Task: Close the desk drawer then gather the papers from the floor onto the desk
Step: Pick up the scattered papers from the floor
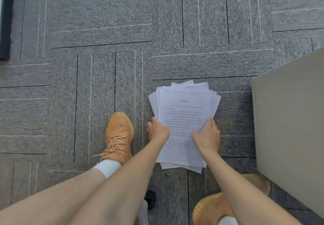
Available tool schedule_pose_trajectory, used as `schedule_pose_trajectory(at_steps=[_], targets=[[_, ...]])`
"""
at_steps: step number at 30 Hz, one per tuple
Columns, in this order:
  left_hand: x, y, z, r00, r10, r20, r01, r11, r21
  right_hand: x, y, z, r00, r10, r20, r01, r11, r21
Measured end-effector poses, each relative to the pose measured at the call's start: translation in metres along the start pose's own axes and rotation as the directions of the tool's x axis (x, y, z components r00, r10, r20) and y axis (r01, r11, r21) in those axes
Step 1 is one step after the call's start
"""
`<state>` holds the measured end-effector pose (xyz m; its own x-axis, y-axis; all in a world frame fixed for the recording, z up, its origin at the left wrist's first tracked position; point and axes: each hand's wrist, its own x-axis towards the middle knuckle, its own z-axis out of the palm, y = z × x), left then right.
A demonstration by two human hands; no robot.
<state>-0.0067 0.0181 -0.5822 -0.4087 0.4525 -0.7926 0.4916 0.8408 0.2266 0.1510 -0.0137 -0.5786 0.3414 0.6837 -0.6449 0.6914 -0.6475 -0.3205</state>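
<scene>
A loose stack of white printed papers (pixel 184 105) lies on the grey carpet, its sheets slightly fanned out. My left hand (pixel 157 129) grips the stack's left edge, fingers curled around it. My right hand (pixel 207 135) presses on the top sheet near the right edge, fingers bent over the paper. Both forearms reach down from the bottom of the view. The desk drawer is out of sight.
A beige cabinet or desk side (pixel 289 119) stands close on the right of the papers. My orange shoes are on the carpet, one (pixel 120 135) left of the stack and one (pixel 213 209) below it. A dark edge (pixel 6 19) runs along the far left.
</scene>
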Motion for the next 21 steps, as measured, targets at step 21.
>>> schedule_pose_trajectory(at_steps=[21], targets=[[0.002, 0.0, -0.031, 0.944, 0.003, 0.331, 0.145, 0.895, -0.421, 0.021, 0.007, -0.012, 0.97, 0.221, 0.103, -0.242, 0.922, 0.303]])
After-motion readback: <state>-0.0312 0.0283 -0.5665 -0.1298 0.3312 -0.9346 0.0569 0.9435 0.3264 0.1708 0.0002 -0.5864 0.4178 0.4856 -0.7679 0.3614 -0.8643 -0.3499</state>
